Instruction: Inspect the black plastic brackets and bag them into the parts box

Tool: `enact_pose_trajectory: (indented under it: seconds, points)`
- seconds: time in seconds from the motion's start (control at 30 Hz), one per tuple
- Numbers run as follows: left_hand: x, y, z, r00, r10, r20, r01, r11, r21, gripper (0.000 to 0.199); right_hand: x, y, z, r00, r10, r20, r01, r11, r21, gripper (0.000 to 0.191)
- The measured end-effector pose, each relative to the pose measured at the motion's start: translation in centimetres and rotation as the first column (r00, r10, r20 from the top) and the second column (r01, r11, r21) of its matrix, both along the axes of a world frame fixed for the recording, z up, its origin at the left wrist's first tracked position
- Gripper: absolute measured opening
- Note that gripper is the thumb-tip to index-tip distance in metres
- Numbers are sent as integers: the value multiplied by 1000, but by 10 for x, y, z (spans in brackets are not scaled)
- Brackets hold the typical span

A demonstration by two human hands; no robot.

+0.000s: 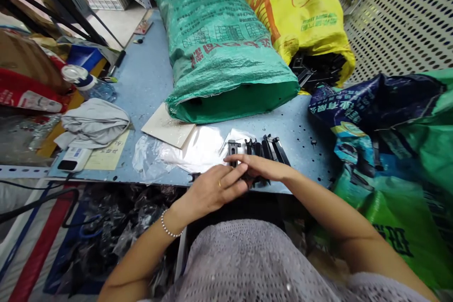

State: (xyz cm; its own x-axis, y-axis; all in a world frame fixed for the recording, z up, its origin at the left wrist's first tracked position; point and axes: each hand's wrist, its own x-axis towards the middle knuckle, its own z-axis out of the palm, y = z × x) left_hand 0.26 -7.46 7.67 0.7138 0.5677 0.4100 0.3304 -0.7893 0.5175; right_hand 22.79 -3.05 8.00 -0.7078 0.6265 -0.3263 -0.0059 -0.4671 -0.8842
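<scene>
My left hand (214, 186), with a ring and a beaded bracelet, has its fingers curled in front of me at the table's front edge. Against it lies my right hand (267, 167), its fingers reaching across the left fingertips. Both close around a dark plastic piece, mostly hidden by the fingers. Just beyond the fingertips shows a slotted black plastic part (233, 145). Several long black plastic parts (274, 148) lie in a row by my right hand. Another small black piece (193, 177) sits at the edge, left of my left hand.
A green woven sack (219, 33) lies open toward me, beside a yellow sack (300, 4) of black parts. Clear plastic bags (191, 148) and a cardboard sheet (168, 125) cover the blue table (138, 75). At left are a grey cloth (94, 122) and a bottle (88, 82).
</scene>
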Motion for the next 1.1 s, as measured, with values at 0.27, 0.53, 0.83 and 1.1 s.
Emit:
enact_pose_trajectory:
  seconds: [0.27,0.53,0.83,1.1]
  points:
    - [-29,24,-37,988,137,-65,-130,985,110,66,6,-28,-19,983,-177,-42,137,872,-469,50]
    - [-26,46,-94,719,673,-176,-695,686,-215,22,21,-30,-27,901,-420,-105,309,793,-525,66]
    - [-78,44,-86,670,742,36,-478,468,-743,25,-25,-36,-26,874,-414,-255,217,802,-557,73]
    - [-90,28,-61,720,686,-108,-688,684,-242,27,-80,-64,-51,909,-396,-135,226,736,-638,39]
